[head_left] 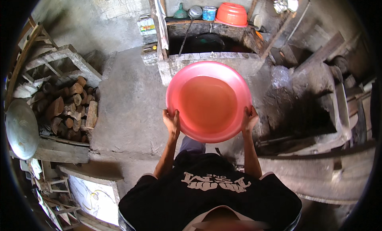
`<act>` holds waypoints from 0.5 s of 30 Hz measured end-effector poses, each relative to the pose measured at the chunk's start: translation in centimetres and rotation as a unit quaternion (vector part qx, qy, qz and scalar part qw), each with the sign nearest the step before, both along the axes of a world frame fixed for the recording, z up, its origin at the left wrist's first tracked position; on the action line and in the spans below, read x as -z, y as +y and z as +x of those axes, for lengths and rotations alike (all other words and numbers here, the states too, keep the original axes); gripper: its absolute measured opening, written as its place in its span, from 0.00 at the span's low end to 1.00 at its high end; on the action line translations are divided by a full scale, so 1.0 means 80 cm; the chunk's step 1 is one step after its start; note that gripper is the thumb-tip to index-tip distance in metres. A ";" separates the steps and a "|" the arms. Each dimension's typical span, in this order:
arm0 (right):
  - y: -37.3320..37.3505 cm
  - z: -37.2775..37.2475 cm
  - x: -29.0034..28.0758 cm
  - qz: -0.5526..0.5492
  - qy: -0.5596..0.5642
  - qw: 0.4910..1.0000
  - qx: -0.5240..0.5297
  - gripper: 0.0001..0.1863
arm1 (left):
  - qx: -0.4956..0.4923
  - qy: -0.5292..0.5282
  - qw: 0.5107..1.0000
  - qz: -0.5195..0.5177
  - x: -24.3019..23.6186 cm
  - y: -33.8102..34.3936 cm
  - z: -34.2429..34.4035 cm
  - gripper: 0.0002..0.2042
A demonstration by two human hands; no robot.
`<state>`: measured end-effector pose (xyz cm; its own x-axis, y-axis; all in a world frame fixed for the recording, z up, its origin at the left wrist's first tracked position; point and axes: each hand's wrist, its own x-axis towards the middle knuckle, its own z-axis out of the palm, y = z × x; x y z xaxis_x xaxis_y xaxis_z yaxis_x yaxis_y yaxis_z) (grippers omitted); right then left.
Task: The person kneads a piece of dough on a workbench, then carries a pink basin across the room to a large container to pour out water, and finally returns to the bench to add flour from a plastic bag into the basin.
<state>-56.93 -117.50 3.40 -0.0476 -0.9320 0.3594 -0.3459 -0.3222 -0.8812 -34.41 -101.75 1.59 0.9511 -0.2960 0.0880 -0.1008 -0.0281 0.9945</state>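
Note:
A wide pink plastic basin (pixel 175 85) is held out in front of me, about level, with brownish liquid (pixel 207 103) in its bottom. My left hand (pixel 172 121) grips the rim at the lower left, thumb over the edge. On the lower right of the rim, my right hand (pixel 249 118) is closed the same way. Both hands' other fingers are hidden behind the basin wall. Just beyond the basin lies the front wall of a concrete tank (pixel 211 56) with dark contents.
On the tank's back ledge stand a green funnel (pixel 180 12), a blue can (pixel 209 13) and an upturned red basin (pixel 232 14). A long-handled ladle (pixel 195 12) leans into the tank. Firewood (pixel 73 107) is piled at left, beside a large metal lid (pixel 22 128). A plastic jug (pixel 149 54) stands by the tank.

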 end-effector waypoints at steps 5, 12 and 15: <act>-0.048 0.033 -0.014 -0.014 0.043 0.999 -0.008 0.14 | 0.000 -0.029 0.999 0.021 -0.006 -0.048 0.033 0.12; -0.142 0.070 0.007 -0.003 -0.071 0.996 -0.053 0.13 | -0.004 -0.004 1.000 0.002 0.002 -0.117 0.056 0.11; -0.167 0.082 0.023 0.024 0.016 0.998 -0.054 0.11 | -0.044 -0.023 0.998 -0.023 0.009 -0.129 0.060 0.12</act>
